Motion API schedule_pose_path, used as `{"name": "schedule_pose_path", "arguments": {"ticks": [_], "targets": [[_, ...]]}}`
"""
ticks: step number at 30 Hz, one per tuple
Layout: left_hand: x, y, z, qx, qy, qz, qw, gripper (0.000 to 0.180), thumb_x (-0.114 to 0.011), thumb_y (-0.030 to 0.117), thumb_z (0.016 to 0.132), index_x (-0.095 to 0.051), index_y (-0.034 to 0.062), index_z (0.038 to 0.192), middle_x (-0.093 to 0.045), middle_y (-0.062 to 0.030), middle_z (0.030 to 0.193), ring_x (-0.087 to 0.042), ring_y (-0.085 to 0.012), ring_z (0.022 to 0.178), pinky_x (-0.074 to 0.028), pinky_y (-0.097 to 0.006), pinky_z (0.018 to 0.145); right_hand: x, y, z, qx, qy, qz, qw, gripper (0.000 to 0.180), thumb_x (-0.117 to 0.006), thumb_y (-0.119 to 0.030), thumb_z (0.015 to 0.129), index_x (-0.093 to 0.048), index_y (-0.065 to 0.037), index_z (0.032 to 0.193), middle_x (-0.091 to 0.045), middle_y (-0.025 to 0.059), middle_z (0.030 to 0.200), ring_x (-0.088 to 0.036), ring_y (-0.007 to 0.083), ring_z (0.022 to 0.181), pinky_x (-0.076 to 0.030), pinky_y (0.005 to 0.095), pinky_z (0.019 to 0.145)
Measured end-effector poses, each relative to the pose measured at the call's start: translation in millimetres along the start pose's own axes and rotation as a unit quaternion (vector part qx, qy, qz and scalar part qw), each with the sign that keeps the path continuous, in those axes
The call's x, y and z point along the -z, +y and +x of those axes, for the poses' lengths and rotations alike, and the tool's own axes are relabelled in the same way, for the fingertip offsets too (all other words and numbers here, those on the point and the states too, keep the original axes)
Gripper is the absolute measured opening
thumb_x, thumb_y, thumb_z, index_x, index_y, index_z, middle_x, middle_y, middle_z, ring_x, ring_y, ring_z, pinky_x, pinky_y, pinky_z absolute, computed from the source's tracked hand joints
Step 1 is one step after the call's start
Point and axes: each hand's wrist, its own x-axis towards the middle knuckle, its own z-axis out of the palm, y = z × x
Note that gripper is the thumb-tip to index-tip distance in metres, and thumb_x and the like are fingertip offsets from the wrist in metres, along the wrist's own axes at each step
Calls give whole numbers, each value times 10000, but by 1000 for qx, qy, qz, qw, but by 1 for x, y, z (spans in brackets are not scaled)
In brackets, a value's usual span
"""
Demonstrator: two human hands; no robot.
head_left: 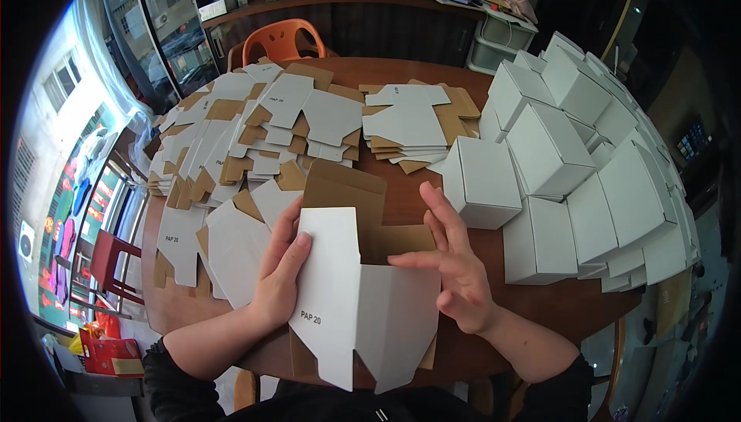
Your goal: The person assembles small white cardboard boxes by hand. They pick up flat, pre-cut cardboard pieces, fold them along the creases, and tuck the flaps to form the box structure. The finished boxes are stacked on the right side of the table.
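A half-folded white cardboard box (397, 310) with a brown inside stands opened out in front of me. Its tall brown flap (345, 190) rises at the far side, and its lower flaps hang loose toward me. My left hand (282, 271) grips the box's left side, thumb on the white face and fingers behind. My right hand (455, 264) is at the right side with fingers spread. Its index finger reaches across the upper opening near the front edge; whether it touches the card I cannot tell.
Flat unfolded box blanks (231, 125) lie in overlapping piles at the left, with another stack (409, 125) at the far middle. Closed white boxes (548, 148) are heaped at the right. An orange chair (284, 40) stands beyond the brown table (494, 256).
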Motion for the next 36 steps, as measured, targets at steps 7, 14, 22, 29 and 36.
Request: {"name": "schedule_pose_path", "arguments": {"ticks": [7, 14, 22, 29, 36], "targets": [[-3, 1, 3, 30, -2, 49, 998, 552, -348, 184, 1061, -223, 1, 1567, -349, -135, 1549, -359, -200, 1397, -244, -327, 1163, -13, 6, -4, -90, 150, 174, 969, 730, -483, -485, 973, -319, -34, 1524, -39, 191, 1671, -19, 289, 1550, -49, 428, 1231], [10, -19, 3, -71, -84, 174, 979, 530, -334, 217, 1072, -264, -1, 1550, -280, -212, 1579, -261, -299, 1473, -206, -403, 1191, -29, -2, -17, -174, 147, 357, 906, 777, -349, -465, 1036, -8, -69, 1610, -18, 159, 1683, -30, 295, 1546, -12, 431, 1233], [7, -17, 1, -174, -89, 260, 946, 529, -286, 262, 1083, -325, -27, 1524, -147, -260, 1618, -210, -401, 1494, -179, -455, 1204, -27, 0, -16, -108, 25, 189, 976, 942, -309, -662, 1002, 210, -121, 1572, 121, 172, 1672, 103, 334, 1541, 27, 499, 1216], [4, -9, 0, -185, -129, 328, 917, 537, -271, 222, 1083, -264, -43, 1551, -71, -243, 1651, -193, -431, 1501, -172, -475, 1209, -23, -4, -13, -64, 108, 180, 976, 923, -408, -535, 991, 159, -120, 1590, 66, 198, 1672, 41, 310, 1550, 3, 479, 1223], [8, -26, -7, -120, -267, 115, 949, 1066, -473, 587, 978, 173, -47, 1540, 202, -245, 1632, 202, -360, 1518, 74, -494, 1209, -18, 2, -12, -129, 119, 172, 969, 829, -364, -455, 1013, 111, -110, 1598, 57, 191, 1674, 53, 308, 1550, 3, 478, 1221]]}}
